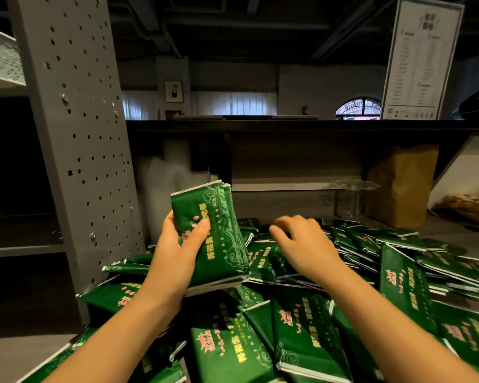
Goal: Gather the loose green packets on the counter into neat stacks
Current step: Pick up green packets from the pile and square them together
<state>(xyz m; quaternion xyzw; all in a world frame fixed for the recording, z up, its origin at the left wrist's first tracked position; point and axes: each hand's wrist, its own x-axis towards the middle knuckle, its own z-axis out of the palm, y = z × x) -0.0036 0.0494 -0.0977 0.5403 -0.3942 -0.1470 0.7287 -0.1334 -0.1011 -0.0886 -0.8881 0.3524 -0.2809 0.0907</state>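
Note:
A big heap of loose green packets (302, 341) with gold and pink print covers the counter from the near edge to the middle. My left hand (177, 244) grips an upright stack of green packets (219, 230) above the heap, thumb across the front. My right hand (302, 241) hovers palm down over the packets at the back of the heap (351, 239), fingers curled downward and blurred. Whether those fingers touch or hold a packet cannot be told.
A grey perforated metal post (80, 147) of a shelf unit stands at the left. Behind the heap are a brown paper bag (401, 186), clear glassware (349, 194) and white plastic-wrapped items (161, 183) under a dark shelf (288, 124). A menu sign (421, 56) stands on top.

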